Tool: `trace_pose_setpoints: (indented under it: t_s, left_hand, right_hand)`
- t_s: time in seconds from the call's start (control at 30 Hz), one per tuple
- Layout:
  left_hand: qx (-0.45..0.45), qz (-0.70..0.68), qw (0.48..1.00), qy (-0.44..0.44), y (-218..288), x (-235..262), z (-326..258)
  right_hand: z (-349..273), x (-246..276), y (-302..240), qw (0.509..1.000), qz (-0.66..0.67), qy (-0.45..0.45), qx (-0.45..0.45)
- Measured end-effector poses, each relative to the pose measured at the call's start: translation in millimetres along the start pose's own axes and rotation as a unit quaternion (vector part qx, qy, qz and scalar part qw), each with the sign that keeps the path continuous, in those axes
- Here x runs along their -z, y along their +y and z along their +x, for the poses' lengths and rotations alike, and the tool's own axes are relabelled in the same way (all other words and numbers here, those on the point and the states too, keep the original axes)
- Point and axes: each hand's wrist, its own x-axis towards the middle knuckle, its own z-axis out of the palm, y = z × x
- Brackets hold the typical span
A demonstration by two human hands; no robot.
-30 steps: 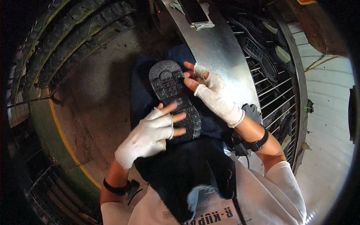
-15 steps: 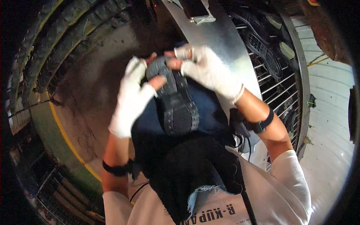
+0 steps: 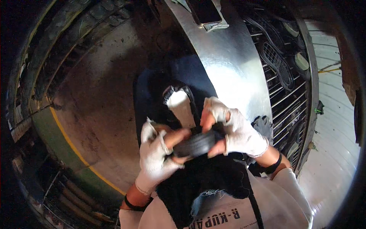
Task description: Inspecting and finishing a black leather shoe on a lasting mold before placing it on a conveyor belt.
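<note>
Both my hands wear white fingerless gloves. Between them, just above my lap, is a dark grey rubber shoe sole (image 3: 196, 144), seen edge-on and slightly bent. My left hand (image 3: 156, 158) grips its left end and my right hand (image 3: 232, 129) grips its right end, fingertips pressing on it. Just beyond the hands, a dark shoe upper with a pale inside (image 3: 179, 107) lies on the dark cloth (image 3: 202, 183) over my lap.
A shiny curved metal sheet (image 3: 228, 65) runs ahead on the right, with a phone (image 3: 206, 11) at its far end. A wire rack (image 3: 289, 103) holding shoe soles stands to the right. The concrete floor (image 3: 95, 107) with a yellow line lies to the left.
The sole, first flat with its tread up, was lifted by both hands and then brought down toward me. It is now edge-on, and the shoe upper behind it shows.
</note>
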Motion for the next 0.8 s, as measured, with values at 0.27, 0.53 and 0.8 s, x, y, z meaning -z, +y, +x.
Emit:
trace_pose_setpoints:
  t_s: [0.27,0.53,0.8]
  left_hand:
    - [0.151,-0.191,0.961,0.127,-11.6,-10.8,50.1]
    - [0.187,-0.123,0.971,0.080,-36.3,1.9,69.5]
    - [0.114,-0.240,0.963,0.041,-58.5,15.8,87.4]
  right_hand:
    - [39.7,-7.1,9.3,0.975,0.092,0.127,-0.156]
    - [71.1,5.2,23.5,0.991,0.008,0.098,-0.087]
    - [92.5,24.7,2.6,0.977,-0.062,0.068,-0.194]
